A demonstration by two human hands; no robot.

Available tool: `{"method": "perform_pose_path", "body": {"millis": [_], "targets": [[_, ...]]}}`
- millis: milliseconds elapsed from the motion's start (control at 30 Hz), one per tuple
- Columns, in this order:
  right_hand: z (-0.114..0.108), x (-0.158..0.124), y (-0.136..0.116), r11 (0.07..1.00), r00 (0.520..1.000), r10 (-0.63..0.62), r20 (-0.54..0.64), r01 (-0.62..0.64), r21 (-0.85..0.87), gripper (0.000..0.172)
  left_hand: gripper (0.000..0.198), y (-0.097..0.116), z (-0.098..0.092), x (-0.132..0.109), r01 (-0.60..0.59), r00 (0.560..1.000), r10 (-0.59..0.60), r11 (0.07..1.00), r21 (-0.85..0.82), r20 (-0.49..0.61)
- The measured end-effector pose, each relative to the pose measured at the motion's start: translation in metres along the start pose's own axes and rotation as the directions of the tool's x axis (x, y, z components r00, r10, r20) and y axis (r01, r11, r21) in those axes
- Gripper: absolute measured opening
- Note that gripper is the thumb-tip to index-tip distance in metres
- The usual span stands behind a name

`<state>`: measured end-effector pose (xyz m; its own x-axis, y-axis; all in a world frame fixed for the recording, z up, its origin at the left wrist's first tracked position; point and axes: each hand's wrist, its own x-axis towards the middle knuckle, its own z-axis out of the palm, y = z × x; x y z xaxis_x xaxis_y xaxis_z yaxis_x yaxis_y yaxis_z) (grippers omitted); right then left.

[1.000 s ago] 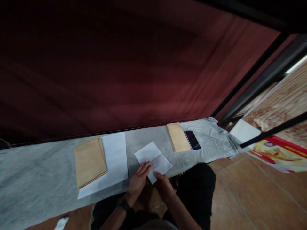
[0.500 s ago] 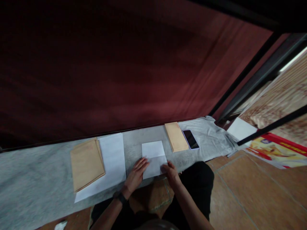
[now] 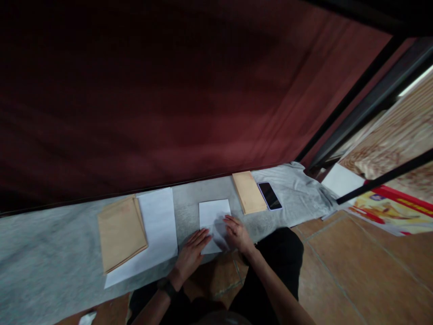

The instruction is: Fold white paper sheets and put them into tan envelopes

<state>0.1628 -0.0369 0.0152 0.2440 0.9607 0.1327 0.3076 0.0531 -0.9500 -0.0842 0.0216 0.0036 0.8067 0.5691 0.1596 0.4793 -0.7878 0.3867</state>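
Both hands are lying flat and unclenched on the white sheet (image 3: 214,215) at the grey cloth's (image 3: 50,253) near edge — left hand (image 3: 192,253) pressing its near-left corner, right hand (image 3: 237,234) its right side.

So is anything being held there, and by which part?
Nothing is gripped: the left hand rests on the near left edge of the white sheet, the right hand its near right part.

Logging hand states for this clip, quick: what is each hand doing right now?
Left hand: open, flat, fingertips on the white paper's near left edge.
Right hand: open, palm down, pressing on the same paper.
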Motion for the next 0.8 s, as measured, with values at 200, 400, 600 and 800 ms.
{"method": "perform_pose_path", "body": {"millis": [200, 400, 600, 800], "targets": [[0.011, 0.047, 0.017, 0.961, 0.962, -0.151, 0.226, 0.196, -0.194, 0.033, 0.064, -0.002, -0.001, -0.001, -0.06, 0.998, 0.06, 0.996, 0.065, 0.006], [-0.002, 0.07, 0.027, 0.945, 0.979, -0.164, 0.125, 0.192, -0.263, 0.039, 0.074, -0.003, 0.003, -0.002, -0.039, 0.999, 0.035, 0.993, 0.112, 0.036], [-0.002, 0.072, 0.023, 0.993, 0.998, -0.057, 0.033, 0.06, -0.106, 0.033, 0.074, 0.0, 0.002, -0.002, -0.016, 0.999, 0.015, 1.0, 0.013, 0.038], [-0.022, 0.042, 0.024, 0.989, 0.987, 0.086, -0.139, -0.067, 0.134, 0.026, 0.034, 0.008, -0.008, -0.004, 0.228, 0.922, -0.352, 0.832, -0.507, -0.163]]}}
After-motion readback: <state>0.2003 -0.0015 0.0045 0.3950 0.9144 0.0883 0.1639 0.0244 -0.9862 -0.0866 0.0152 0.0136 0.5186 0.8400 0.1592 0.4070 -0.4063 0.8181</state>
